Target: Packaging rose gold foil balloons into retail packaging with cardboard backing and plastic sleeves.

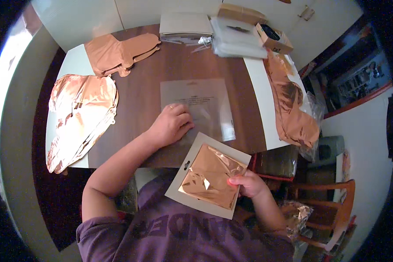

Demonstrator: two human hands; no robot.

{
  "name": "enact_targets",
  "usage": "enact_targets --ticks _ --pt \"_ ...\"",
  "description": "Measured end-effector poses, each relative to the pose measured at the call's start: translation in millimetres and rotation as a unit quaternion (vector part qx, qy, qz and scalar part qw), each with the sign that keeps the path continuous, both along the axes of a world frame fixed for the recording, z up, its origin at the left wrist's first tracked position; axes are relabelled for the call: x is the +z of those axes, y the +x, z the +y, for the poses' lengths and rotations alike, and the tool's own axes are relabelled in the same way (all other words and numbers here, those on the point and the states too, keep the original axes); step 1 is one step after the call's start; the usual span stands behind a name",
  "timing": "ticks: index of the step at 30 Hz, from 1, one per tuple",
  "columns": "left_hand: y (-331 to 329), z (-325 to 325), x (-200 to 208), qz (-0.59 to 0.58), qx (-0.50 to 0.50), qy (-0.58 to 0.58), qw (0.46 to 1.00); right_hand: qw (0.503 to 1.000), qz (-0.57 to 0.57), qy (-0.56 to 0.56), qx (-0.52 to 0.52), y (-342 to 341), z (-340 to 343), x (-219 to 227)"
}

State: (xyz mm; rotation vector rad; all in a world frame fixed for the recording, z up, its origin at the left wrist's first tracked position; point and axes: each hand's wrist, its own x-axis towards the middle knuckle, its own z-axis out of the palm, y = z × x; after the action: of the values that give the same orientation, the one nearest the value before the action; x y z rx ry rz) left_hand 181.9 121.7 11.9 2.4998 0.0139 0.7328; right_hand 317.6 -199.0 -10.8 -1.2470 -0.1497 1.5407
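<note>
A clear plastic bag (207, 115) with small dark print and a hang-hole tab lies flat on the brown table. Over its lower left part rests my left hand (172, 124), its fingers curled together on the film; the fingertips are partly hidden. In front of my chest, my right hand (246, 182) grips a pale backing card (177, 185) by its right edge, thumb on top. On that card lies a folded copper-coloured foil balloon (212, 174), flat and shiny. The card is tilted and overlaps the table's near edge.
Flat copper foil balloons lie at the far left (105, 52), left (81, 118) and right (290, 100) of the table. At the back stand a stack of pale cards (185, 26), a pile of clear bags (238, 39) and a small open box (277, 39). A wooden chair (336, 209) is at the lower right.
</note>
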Motion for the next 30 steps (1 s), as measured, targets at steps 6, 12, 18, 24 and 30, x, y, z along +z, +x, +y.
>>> enact_targets --ticks 6,12,18,24,30 --pt "-3 1 1 0.013 -0.001 -0.033 0.999 0.999 -0.035 -0.006 -0.009 -3 9 12" --pt "-16 -7 8 0.084 -0.02 -0.039 0.995 0.995 -0.065 0.039 -0.059 -6 26 37" --pt "-13 -3 11 0.116 -0.047 0.016 0.992 0.996 -0.056 0.071 -0.022 -6 24 28" --pt "-5 5 25 0.094 -0.15 -0.084 0.981 0.989 -0.139 -0.037 -0.036 -16 12 31" --pt "-1 4 26 0.118 -0.155 -0.059 0.979 0.961 -0.261 -0.058 -0.075 -45 5 26"
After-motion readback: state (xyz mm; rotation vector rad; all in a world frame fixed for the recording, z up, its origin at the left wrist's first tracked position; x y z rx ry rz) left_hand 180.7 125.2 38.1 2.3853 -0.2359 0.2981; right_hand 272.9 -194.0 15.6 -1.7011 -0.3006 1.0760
